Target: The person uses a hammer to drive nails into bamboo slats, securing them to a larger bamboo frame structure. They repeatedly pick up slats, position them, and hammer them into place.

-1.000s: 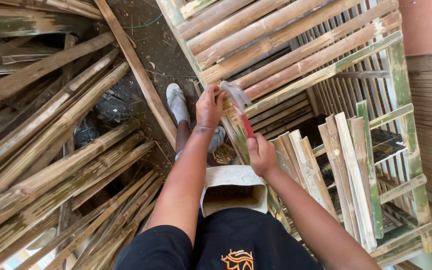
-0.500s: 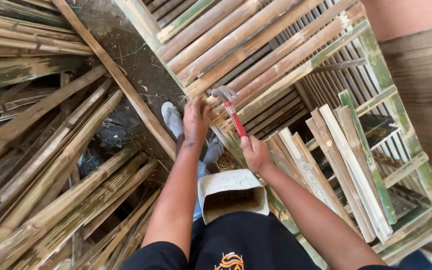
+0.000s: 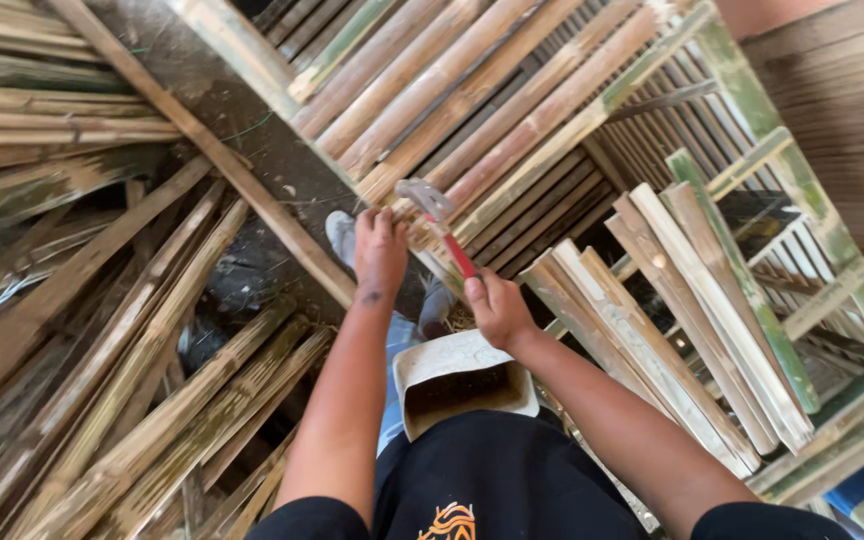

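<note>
Nearest to us, at the waist of the black shirt, hung an open pale pouch, its contents lost in shadow. Just beyond it our right hand was curled tight around the red handle of a hammer, whose grey head pointed far and left, close above the edge of the bamboo slat panel. Our left hand, to the left of the hammer, had its fingers pressed together against that same panel edge; whether they pinched a nail we could not tell, the fingertips being turned away from us. To the right stood a bundle of split bamboo strips, leaning on a green-edged frame, and to the left lay loose bamboo poles across the dirt floor. We judged the risk plain: with the left fingers so near the hammer head, a glancing blow could catch them, or the slat could split. A grey shoe showed partly beneath the left hand; the point of contact itself was hidden.
</note>
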